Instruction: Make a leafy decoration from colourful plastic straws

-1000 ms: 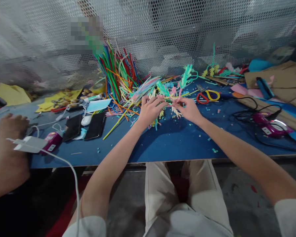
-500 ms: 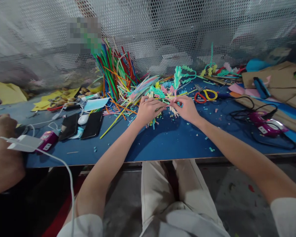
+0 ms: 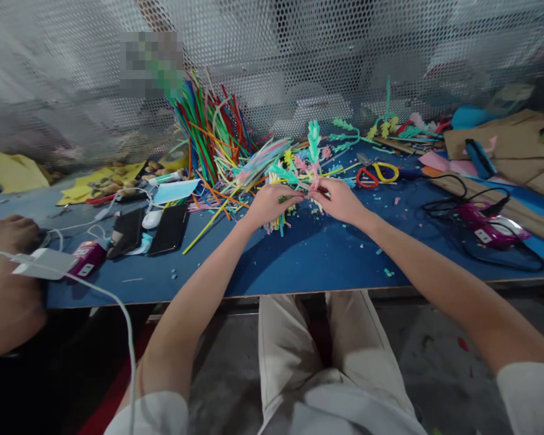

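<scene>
My left hand [image 3: 268,205] and my right hand [image 3: 340,200] meet over the blue table [image 3: 308,260], both gripping a bunch of fringed straw flowers [image 3: 301,166] in teal, pink and yellow. The flower heads stick up behind my fingers and the cut stems hang below my left hand. A fan of long coloured straws [image 3: 213,136] leans against the mesh wall just beyond and to the left.
Red and yellow scissors [image 3: 375,174] lie right of my hands. A purple glue gun [image 3: 483,222] with black cord sits further right. Two phones [image 3: 152,232], a face mask and a charger lie left. Another person's arm [image 3: 4,278] rests at the far left edge.
My hands have drawn closer together on the bunch and tilted it upright, so a teal flower now stands higher. The other person's hand at the left has shifted slightly.
</scene>
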Demonstrator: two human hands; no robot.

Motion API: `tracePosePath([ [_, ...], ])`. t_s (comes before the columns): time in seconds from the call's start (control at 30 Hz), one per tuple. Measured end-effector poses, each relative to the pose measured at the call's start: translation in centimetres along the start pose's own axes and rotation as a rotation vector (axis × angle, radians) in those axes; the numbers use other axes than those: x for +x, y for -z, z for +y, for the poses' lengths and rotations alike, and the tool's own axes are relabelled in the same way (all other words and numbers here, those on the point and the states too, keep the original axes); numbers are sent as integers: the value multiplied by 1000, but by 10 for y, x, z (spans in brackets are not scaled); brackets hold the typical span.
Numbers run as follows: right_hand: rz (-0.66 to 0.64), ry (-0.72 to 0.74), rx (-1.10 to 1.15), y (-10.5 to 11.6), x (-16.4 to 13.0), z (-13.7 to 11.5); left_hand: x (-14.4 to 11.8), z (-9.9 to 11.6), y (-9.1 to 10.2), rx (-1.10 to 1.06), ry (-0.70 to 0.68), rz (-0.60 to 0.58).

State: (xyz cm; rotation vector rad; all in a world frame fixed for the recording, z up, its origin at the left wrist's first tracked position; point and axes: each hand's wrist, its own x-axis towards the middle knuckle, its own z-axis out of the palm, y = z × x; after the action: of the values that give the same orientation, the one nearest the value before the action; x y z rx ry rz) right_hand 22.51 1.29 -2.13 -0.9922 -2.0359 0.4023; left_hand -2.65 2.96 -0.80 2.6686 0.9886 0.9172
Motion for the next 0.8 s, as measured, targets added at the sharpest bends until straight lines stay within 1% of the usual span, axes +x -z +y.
tracePosePath([
  [0.07,-10,-34,79,0,0,1,2,0,-1,-13,-33,28],
  [0.17,-61,-78,151,-1,0,2,2,-1,-2,17,-20,39],
  [0.23,-94,-109,157,-2,1,3,1,-1,-3,78,8,48],
  [0.33,-82,-129,120,-4,1,4,-1,1,-3,136,23,89],
  [0.43,-55,-140,127,-5,1,4,-2,3,0,61,-47,91],
  [0.5,-52,-153,139,-3,1,2,-2,4,2,-11,-70,83],
  [0.67,-91,-187,171,1,0,-1,0,12,10,-131,-20,22],
  [0.8,-103,-151,134,0,-1,-2,1,18,14,-174,72,-36],
])
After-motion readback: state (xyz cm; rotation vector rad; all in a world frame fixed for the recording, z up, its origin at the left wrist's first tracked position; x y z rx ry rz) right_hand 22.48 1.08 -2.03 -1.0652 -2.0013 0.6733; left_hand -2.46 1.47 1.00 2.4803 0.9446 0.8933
